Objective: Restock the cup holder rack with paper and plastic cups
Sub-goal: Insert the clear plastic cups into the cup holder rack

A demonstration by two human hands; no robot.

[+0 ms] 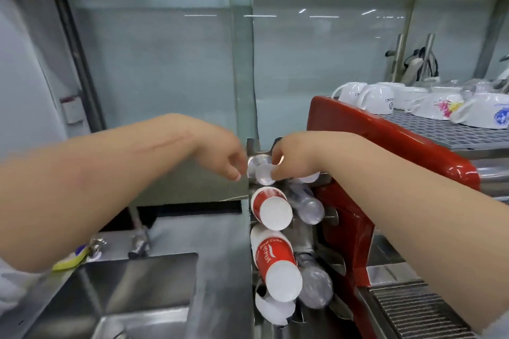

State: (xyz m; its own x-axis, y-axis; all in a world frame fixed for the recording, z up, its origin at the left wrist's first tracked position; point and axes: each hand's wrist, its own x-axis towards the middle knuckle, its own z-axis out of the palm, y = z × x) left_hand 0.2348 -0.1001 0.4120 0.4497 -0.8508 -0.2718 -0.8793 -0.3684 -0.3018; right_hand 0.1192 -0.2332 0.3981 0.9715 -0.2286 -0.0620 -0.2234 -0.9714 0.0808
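Both hands at centre frame, atop steel cup holder rack (329, 216) beside red espresso machine (347, 129). Right hand (293, 158) pinching clear plastic cup stack (265, 173), apparently seating it in top slot; left hand (223, 155) loosely curled, empty, likely steadying. Red paper cups (271, 208) filling slots below.

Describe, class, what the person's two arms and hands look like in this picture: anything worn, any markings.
Both forearms are bare, no sleeves, gloves, watch or rings showing. The left hand follows a forearm bearing a long, faint raised line. The right hand and its forearm show no markings.
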